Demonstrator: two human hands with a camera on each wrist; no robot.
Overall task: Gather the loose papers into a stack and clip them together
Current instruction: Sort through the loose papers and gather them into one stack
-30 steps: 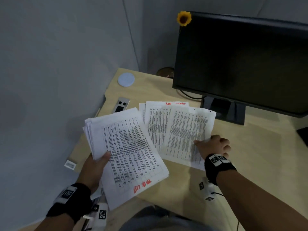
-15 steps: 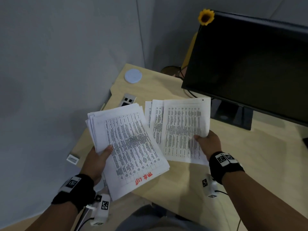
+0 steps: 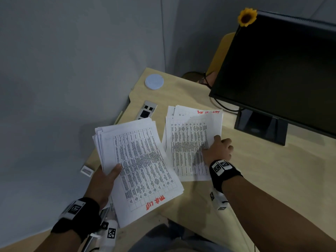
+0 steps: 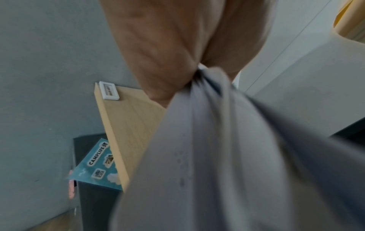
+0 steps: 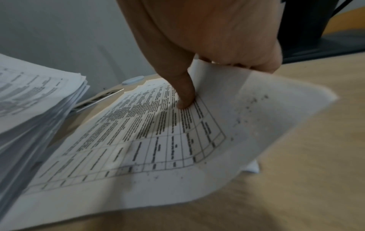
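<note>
White printed sheets, the gathered stack (image 3: 138, 164), sit in the left hand (image 3: 103, 180), thumb on top and fingers curled beneath, raised off the counter (image 3: 272, 170) to receive more; to its right, the right hand (image 3: 218, 151) pinches the remaining papers (image 3: 189, 142), lifting their edge, probably to add them.
</note>
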